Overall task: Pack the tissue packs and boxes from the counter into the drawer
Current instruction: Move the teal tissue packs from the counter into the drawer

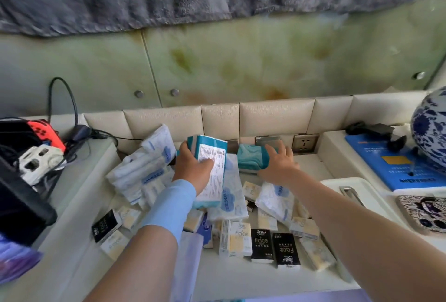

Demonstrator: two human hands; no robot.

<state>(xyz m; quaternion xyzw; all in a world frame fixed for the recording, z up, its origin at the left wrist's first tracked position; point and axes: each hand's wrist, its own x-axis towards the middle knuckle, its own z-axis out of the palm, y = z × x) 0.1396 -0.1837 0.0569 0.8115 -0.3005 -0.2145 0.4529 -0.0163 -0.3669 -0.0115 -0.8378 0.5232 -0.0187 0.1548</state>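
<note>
My left hand grips a teal and white tissue box with a printed label, held tilted above the pile. My right hand reaches to a soft teal tissue pack by the back wall, its fingers over the pack's right end. White soft tissue packs with blue print are heaped at the left and centre. Small pocket packs, some black and some cream, marked "Face", lie scattered in front on the pale counter.
A game controller and cables crowd the raised ledge at left. A blue booklet and a blue-and-white porcelain vase stand at right, with a white tray and a patterned phone case. Wall sockets sit behind the packs.
</note>
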